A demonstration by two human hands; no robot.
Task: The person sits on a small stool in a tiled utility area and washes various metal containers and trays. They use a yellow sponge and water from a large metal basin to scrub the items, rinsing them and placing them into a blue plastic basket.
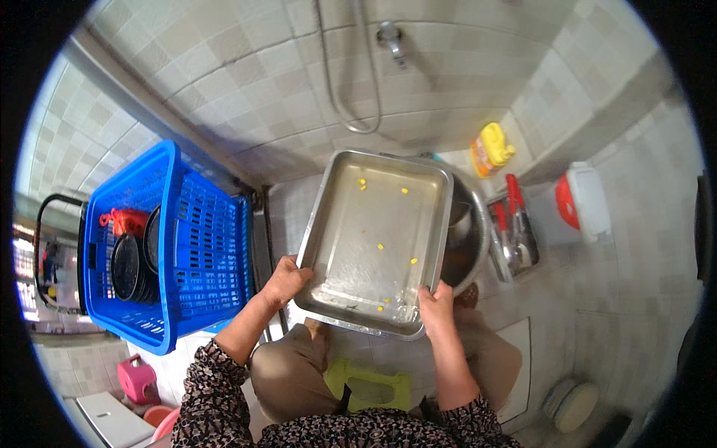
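Between my two hands is a rectangular metal tray [347, 241], tilted, with some liquid and several small yellow bits in it. My left hand [287, 280] grips its near left edge, thumb over the rim. My right hand [436, 305] holds the near right corner the same way. Partly behind the tray, on the right, stands a large round metal basin [479, 224] with a smaller metal vessel [459, 221] inside; the rest of its contents are hard to make out.
At left, a blue plastic basket [171, 252] holds black round dishes [127, 269] and a red item. Right of the basin lie red-handled utensils [518, 218] in a container; a yellow bottle [492, 148] stands by the tiled wall. A yellow-green stool [367, 386] is beneath me.
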